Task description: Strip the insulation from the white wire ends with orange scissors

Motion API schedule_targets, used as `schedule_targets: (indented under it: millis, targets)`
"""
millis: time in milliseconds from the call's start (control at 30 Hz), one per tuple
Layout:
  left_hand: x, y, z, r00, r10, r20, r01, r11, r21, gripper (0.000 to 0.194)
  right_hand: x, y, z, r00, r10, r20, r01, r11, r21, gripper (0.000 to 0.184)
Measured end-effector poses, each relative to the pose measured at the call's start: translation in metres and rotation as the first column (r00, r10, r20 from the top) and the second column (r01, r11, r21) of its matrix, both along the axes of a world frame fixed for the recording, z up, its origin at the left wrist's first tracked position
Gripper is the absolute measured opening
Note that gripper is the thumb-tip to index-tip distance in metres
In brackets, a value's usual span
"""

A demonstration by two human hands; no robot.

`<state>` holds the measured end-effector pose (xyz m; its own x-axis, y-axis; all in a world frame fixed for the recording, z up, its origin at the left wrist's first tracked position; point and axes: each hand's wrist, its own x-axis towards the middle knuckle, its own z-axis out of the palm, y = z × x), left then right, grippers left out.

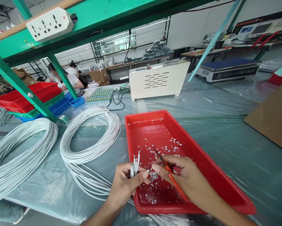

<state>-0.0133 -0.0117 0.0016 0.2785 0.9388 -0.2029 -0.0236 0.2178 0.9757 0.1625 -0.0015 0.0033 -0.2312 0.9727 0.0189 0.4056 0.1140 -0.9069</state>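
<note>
My left hand (123, 183) is closed around several white cable ends (136, 164), which stick up above its fingers. One cable tip shows between its thumb and forefinger, over the near left side of a red tray (213, 158). In my right hand (186, 172) is a pair of orange-handled cutters (178, 187), with the dark jaws pointing up and left. The right fingertips are close to that cable tip, with a small gap. Small clear and silvery scraps (153, 176) lie scattered on the tray floor beneath both hands.
Coils of white cable (66, 144) lie left of the tray, with another coil (46, 150) beside them. Stacked plastic bins (28, 97) stand at the back left. A cream metal box (158, 80), a scale (227, 70) and cardboard (274, 116) are farther off. A green shelf beam (108, 15) crosses overhead.
</note>
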Motion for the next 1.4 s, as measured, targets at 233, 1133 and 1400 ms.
schedule_targets:
  millis: [233, 1133, 1400]
  targets:
    - [0.003, 0.000, 0.001, 0.999, -0.004, -0.044, 0.004, 1.000, -0.002, 0.028, -0.001, 0.005, 0.018, 0.954, 0.121, -0.273, -0.179, 0.964, -0.195, 0.013]
    - [0.010, -0.008, 0.002, 0.945, 0.295, 0.139, -0.289, 0.955, -0.067, 0.034, -0.039, -0.011, -0.007, 0.882, 0.006, -0.472, -0.090, 0.984, -0.156, 0.026]
    - [0.002, -0.009, 0.008, 0.928, 0.327, 0.180, -0.332, 0.943, -0.006, 0.028, -0.032, -0.013, -0.011, 0.948, -0.018, -0.319, -0.015, 0.995, -0.100, 0.023]
